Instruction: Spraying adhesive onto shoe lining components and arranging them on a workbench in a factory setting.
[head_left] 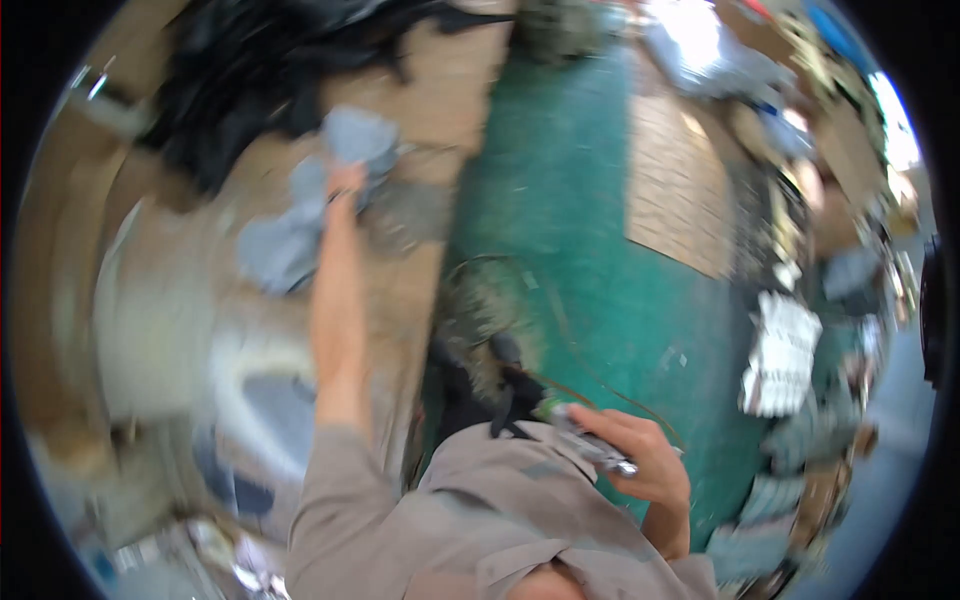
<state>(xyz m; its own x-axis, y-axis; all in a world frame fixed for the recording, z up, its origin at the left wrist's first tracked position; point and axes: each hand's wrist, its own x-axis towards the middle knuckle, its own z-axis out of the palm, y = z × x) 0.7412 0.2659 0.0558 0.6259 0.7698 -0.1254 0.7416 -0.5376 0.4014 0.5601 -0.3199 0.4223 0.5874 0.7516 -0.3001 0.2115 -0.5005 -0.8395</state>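
My left arm stretches out over the brown work surface (440,110). At its end my left hand (346,181) is among grey-blue, soft-looking pieces (278,248) and touches them; blur hides whether its fingers grip one. Another grey-blue piece (360,137) lies just past the fingertips. By my right hip, my right hand (640,455) is closed around a silver metal tool (597,447) with a green part at one end. Its exact kind does not show clearly. Near it a thin brownish hose or cord (570,392) trails over the floor.
A heap of black, floppy material (235,80) covers the surface's far left. The floor (560,200) is green, with a brown sheet (675,170) lying on it. White bundled pieces (782,355), cardboard and bags line the right side. A pale rounded form (160,290) stands at left.
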